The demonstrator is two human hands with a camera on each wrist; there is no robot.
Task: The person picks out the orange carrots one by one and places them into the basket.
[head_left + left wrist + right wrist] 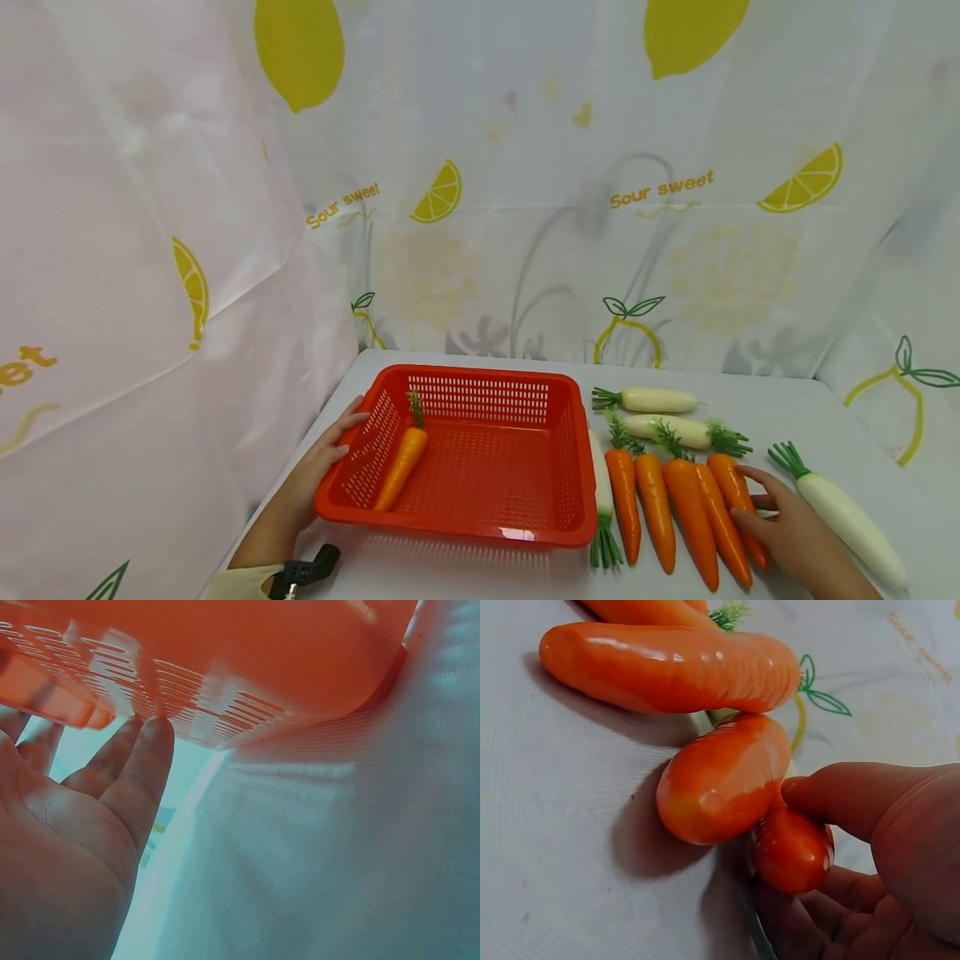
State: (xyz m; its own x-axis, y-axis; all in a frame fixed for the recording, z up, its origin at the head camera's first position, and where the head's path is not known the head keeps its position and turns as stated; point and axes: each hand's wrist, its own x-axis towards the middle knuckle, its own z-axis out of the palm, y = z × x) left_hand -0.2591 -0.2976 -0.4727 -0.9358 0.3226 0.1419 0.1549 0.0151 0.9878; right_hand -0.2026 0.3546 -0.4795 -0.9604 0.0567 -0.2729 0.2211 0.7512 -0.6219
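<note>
A red plastic basket [480, 533] with slotted walls stands on the table, one orange carrot [402, 468] lying inside along its left wall. My left hand [318, 467] touches the basket's left side; in the left wrist view its fingers [142, 769] look fairly straight against the slotted wall. My right hand [798, 533] pinches the rightmost carrot [731, 483] of the row between thumb and fingers. The right wrist view shows that carrot [795, 851] in the grasp, beside another carrot [724, 780]. Several carrots [656, 512] lie side by side right of the basket.
White radishes with green stalks lie around the carrots: two at the back [660, 400], [667, 429], one against the basket's right wall [602, 483], and one to the right of my right hand [851, 521]. A lemon-print cloth [480, 275] hangs behind the table.
</note>
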